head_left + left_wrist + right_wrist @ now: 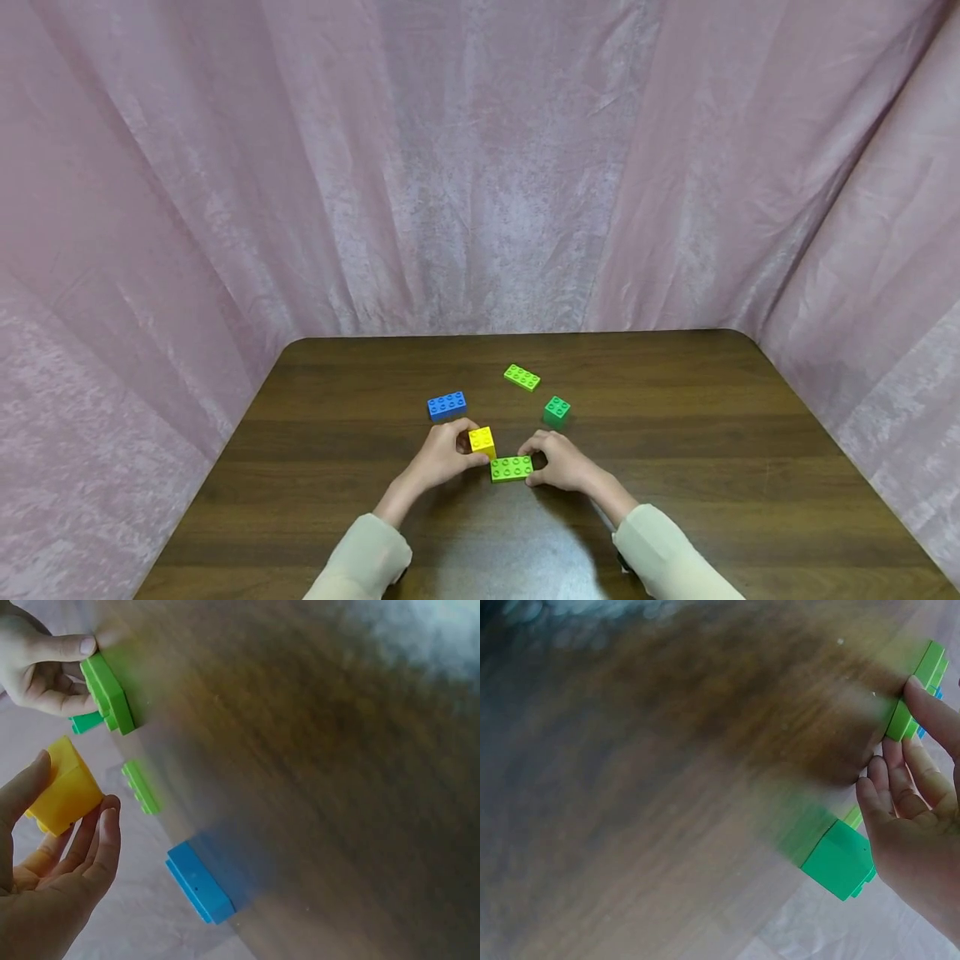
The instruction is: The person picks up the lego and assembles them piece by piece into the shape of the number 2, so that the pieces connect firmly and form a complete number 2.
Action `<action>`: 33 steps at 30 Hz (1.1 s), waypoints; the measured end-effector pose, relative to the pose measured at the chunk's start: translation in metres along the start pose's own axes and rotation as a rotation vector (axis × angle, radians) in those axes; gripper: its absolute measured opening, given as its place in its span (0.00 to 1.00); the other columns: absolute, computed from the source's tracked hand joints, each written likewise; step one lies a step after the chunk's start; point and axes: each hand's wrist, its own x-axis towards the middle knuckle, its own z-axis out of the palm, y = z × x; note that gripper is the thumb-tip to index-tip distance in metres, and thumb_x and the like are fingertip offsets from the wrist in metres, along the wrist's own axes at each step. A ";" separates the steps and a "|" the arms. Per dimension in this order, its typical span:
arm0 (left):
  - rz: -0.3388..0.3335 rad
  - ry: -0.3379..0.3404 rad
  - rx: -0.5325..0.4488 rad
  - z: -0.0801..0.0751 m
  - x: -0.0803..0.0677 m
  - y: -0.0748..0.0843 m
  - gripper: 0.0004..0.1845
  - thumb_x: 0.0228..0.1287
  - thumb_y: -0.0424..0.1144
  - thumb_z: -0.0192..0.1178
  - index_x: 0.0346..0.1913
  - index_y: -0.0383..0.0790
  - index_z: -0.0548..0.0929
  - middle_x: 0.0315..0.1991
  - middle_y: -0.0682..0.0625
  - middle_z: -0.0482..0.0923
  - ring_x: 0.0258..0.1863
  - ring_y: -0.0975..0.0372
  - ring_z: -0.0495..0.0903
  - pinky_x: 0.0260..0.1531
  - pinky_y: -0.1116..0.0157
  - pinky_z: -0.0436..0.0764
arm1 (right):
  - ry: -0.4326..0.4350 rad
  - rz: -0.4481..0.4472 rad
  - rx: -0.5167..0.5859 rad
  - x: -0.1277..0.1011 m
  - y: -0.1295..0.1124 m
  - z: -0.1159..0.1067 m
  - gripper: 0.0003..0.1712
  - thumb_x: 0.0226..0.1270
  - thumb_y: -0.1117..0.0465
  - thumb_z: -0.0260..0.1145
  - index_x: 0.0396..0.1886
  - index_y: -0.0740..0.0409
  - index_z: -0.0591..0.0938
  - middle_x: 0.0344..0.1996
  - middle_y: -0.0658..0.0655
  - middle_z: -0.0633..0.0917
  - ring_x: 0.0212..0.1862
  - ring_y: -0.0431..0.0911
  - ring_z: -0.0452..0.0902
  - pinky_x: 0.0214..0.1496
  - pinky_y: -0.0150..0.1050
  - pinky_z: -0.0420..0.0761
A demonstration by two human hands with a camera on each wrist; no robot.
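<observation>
Wooden table [675, 500], left hand [438, 458] pinching yellow brick [482, 441], right hand [561, 462] gripping lime brick [512, 469]

The head view is evenly and softly lit, with sharp focus. A pale sheen of glare lies on the surface [517, 542] between the two sleeves, and shadows under the bricks are faint. The curtain [480, 167] bows outward toward the frame edges, a wide-lens distortion. Both wrist views are much softer: the surface [322, 765] smears into brown blur, with a whitish glare patch in one top corner. In the left wrist view the blue brick [199, 881] has fuzzy edges; the fingers [911, 802] stay fairly crisp.
</observation>
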 end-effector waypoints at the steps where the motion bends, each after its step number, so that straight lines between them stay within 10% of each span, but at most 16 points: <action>1: -0.005 -0.004 -0.002 0.001 0.000 0.000 0.18 0.55 0.35 0.71 0.46 0.30 0.80 0.35 0.43 0.82 0.30 0.63 0.74 0.30 0.75 0.76 | -0.002 0.001 0.002 0.000 0.000 0.000 0.20 0.48 0.63 0.78 0.42 0.63 0.84 0.40 0.56 0.85 0.46 0.51 0.79 0.51 0.44 0.79; 33: -0.036 -0.047 -0.050 0.020 0.007 -0.001 0.17 0.54 0.33 0.71 0.45 0.29 0.81 0.37 0.41 0.84 0.34 0.61 0.81 0.35 0.68 0.84 | -0.016 0.034 0.012 0.002 -0.001 0.000 0.20 0.48 0.64 0.78 0.43 0.63 0.84 0.41 0.56 0.85 0.48 0.52 0.78 0.54 0.49 0.78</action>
